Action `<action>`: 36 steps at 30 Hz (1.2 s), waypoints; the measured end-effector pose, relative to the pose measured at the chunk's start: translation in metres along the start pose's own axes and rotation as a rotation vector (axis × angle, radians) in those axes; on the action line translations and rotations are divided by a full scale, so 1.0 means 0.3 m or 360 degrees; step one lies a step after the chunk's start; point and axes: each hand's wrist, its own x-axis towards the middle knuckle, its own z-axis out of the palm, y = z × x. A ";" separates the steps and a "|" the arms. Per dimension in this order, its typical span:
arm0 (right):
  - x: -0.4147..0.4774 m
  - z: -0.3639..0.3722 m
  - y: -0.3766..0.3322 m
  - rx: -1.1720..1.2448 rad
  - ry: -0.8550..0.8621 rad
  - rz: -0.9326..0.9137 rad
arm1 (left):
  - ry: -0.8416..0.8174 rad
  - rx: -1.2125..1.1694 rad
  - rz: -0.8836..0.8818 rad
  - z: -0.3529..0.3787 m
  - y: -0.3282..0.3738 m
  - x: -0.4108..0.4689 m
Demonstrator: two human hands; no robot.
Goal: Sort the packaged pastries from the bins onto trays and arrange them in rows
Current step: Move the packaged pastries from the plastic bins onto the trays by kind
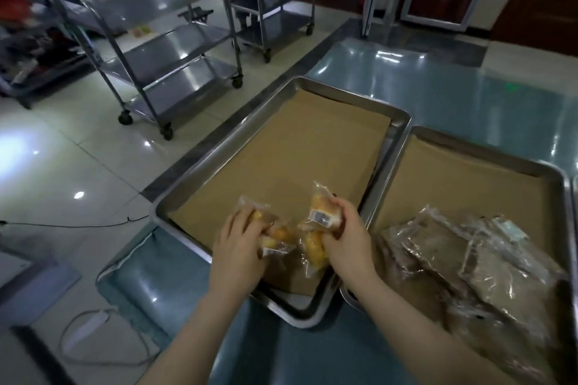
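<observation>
The left hand gripped one yellow pastry packet and the right hand a second packet, both over the lined tray beneath them. Held so close, seemingly touching, the slippery packets could snag and land crooked, spoiling the row.

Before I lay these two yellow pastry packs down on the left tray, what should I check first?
1. Left hand grips its yellow pastry pack: ok.
2. Right hand grips the other yellow pack: ok.
3. Free paper liner on left tray for a row: ok.
4. Dark packs on right tray in rows: not ok, heaped.
5. Wrappers sealed: cannot tell.
</observation>
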 end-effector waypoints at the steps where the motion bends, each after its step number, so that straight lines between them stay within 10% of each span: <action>1: -0.006 0.027 0.002 -0.0098 -0.0009 -0.0042 | -0.0037 0.0019 0.0012 0.012 -0.022 0.014; 11: -0.017 0.153 0.027 -0.1425 -0.0486 0.0065 | -0.0529 -0.0132 0.0021 0.083 -0.165 0.058; 36: -0.495 -0.611 0.196 -0.0209 0.0801 0.0195 | -0.0311 -0.0644 0.0752 0.043 0.447 -0.090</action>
